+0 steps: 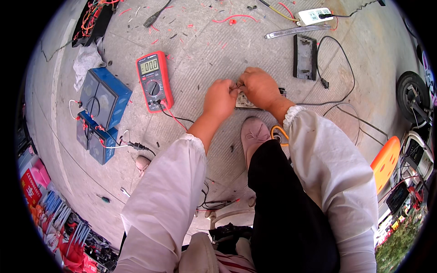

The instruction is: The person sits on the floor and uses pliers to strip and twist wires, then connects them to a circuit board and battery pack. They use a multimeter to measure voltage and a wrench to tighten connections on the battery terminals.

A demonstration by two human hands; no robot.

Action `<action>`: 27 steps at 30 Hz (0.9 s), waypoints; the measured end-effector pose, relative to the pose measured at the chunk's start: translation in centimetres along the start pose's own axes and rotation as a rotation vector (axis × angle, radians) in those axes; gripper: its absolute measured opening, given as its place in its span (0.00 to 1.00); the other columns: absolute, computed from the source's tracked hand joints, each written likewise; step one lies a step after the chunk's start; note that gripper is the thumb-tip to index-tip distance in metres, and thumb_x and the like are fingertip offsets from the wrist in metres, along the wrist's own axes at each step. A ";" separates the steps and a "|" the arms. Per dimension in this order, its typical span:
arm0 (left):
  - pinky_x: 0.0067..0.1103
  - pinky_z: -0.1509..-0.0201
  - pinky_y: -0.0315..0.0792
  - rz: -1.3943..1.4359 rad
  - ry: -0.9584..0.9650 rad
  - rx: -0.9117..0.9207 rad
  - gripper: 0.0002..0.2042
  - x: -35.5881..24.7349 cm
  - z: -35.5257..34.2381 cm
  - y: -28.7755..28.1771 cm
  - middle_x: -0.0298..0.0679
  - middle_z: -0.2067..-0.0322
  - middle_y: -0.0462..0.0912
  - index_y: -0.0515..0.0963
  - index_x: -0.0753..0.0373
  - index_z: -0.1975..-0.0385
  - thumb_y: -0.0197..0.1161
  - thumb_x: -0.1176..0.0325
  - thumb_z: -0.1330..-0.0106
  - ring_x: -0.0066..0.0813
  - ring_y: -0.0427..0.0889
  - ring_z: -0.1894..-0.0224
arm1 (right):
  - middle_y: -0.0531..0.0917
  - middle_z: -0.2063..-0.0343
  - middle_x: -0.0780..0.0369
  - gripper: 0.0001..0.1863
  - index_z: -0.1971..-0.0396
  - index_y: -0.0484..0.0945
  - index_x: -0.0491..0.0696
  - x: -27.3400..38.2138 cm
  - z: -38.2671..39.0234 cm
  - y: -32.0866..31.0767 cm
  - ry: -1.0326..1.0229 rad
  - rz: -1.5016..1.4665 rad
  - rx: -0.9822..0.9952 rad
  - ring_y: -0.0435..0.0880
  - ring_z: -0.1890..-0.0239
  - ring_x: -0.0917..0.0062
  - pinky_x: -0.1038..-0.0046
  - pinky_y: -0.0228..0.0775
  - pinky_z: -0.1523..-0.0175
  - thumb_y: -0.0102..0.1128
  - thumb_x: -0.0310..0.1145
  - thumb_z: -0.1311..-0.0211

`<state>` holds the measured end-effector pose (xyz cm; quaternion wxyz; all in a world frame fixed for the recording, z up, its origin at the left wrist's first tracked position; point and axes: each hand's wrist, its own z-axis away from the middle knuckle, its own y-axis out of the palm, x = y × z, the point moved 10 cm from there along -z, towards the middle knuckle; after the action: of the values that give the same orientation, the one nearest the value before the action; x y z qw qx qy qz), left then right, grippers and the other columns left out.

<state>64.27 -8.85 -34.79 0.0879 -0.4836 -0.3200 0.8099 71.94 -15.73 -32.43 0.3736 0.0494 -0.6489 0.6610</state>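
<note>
My left hand (219, 98) and my right hand (260, 86) meet above the concrete floor, fingertips pinched together. Whatever is between their fingers is too small and covered to make out. Partly under my right hand lies a small pale open device (244, 102) with a dark edge; most of it is hidden. To the left of my hands lies a red multimeter (154, 82), its screen lit and a black and a red lead plugged in. Blue batteries (107, 98) joined by short wires stand farther left.
An empty black case (304, 57), a metal bar (298, 31) and a white power strip (315, 17) lie at the far right. Black cables (350, 91) cross the floor there. A black box of wires (93, 22) is far left. My shoe (255, 135) stands just below my hands.
</note>
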 end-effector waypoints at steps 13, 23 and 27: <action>0.35 0.64 0.71 -0.058 -0.020 -0.101 0.05 -0.3 0.6 -0.5 0.48 0.73 0.80 0.78 0.65 0.71 0.64 0.71 0.41 0.46 0.79 0.69 | 0.80 0.66 0.51 0.05 0.72 0.80 0.44 -1.9 -0.5 0.5 0.114 -0.077 -0.046 0.79 0.59 0.54 0.58 0.72 0.53 0.60 0.25 0.50; 0.29 0.68 0.71 0.360 -0.280 -0.152 0.06 4.6 1.7 1.2 0.45 0.73 0.81 0.77 0.67 0.69 0.59 0.71 0.36 0.33 0.80 0.73 | 0.81 0.72 0.51 0.05 0.71 0.75 0.43 -2.2 -0.6 0.7 0.158 -0.209 -0.011 0.80 0.65 0.53 0.59 0.72 0.59 0.58 0.26 0.48; 0.23 0.67 0.72 0.667 -0.456 -0.105 0.05 6.0 2.5 2.7 0.37 0.70 0.79 0.76 0.65 0.65 0.60 0.70 0.34 0.25 0.76 0.71 | 0.82 0.71 0.51 0.06 0.69 0.74 0.43 -2.5 -0.6 0.7 0.193 -0.213 0.009 0.81 0.65 0.54 0.60 0.73 0.59 0.58 0.25 0.49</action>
<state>59.54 -9.30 -40.00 -0.2773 -0.3727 -0.1977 0.8632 73.61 -16.20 -34.51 0.5020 0.0559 -0.5979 0.6223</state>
